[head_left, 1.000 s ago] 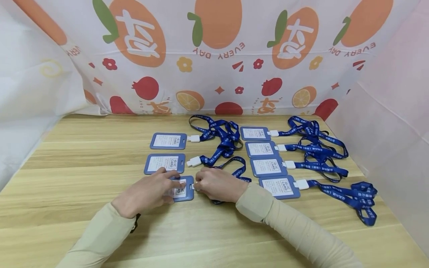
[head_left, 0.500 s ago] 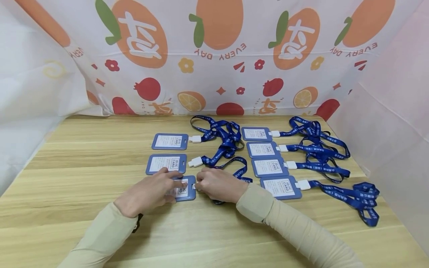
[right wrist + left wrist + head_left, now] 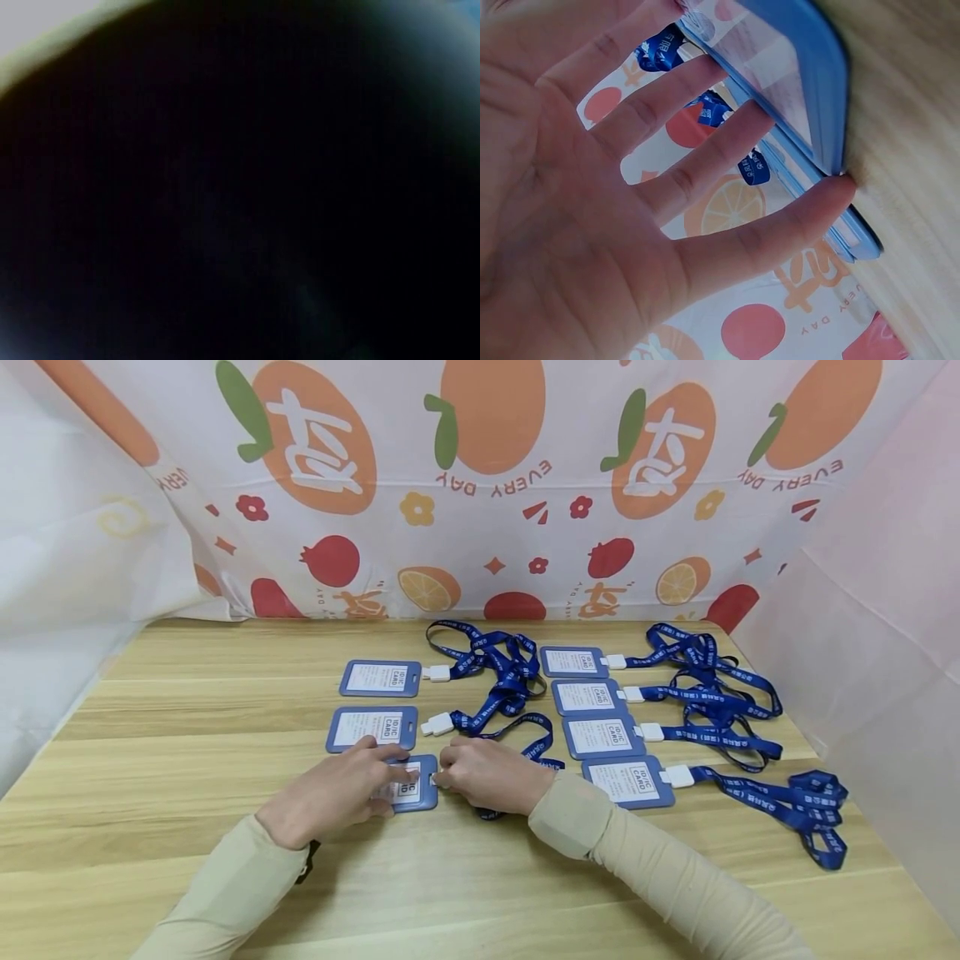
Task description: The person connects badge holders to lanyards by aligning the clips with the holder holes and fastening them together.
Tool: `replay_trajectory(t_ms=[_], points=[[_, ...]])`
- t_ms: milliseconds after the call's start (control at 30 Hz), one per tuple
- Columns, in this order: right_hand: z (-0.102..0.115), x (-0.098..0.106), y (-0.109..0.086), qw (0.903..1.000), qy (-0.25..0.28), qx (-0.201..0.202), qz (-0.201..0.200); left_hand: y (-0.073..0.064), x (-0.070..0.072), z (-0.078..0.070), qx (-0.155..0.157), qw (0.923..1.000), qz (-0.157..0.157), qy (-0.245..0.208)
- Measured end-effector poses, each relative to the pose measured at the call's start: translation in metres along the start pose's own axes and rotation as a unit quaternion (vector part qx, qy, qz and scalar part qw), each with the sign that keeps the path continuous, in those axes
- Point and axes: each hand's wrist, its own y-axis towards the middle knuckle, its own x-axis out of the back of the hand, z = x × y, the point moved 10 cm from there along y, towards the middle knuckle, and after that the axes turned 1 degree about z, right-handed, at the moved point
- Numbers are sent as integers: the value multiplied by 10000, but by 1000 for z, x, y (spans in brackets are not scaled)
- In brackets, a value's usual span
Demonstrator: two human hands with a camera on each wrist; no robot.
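Note:
In the head view my left hand (image 3: 345,785) spans a blue badge holder (image 3: 427,785) nearest the front, its fingers at the far edge and over the card. The left wrist view shows fingers of that hand (image 3: 630,202) spread along the edge of the holder (image 3: 829,90), one fingertip at its corner. My right hand (image 3: 487,772) pinches the white clip of a blue lanyard (image 3: 542,747) at the holder's slotted end; the fingers mostly hide the clip, so I cannot tell whether it is hooked in. The right wrist view is almost wholly dark.
Two more badge holders (image 3: 371,729) lie beyond, their lanyard clips (image 3: 438,724) apart from the slots. Several holders (image 3: 628,782) with lanyards (image 3: 776,797) attached line the right side of the wooden table (image 3: 187,727). A fruit-print curtain (image 3: 480,527) hangs behind.
Both hands stay at the same badge holder and clip, with almost no visible movement. The whole head view has shifted slightly.

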Motion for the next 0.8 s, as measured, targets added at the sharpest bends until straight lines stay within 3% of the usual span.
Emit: replay_trajectory(t_ms=[267, 567, 800], points=[[0, -1, 1, 9999, 3, -14, 101, 1, -1, 1, 38, 10000, 32, 10], [-5, -1, 0, 9990, 419, 99, -98, 3, -3, 1, 70, 9999, 20, 97], [-5, -2, 2, 9991, 376, 148, -102, 2, -3, 1, 14, 10000, 8, 51]])
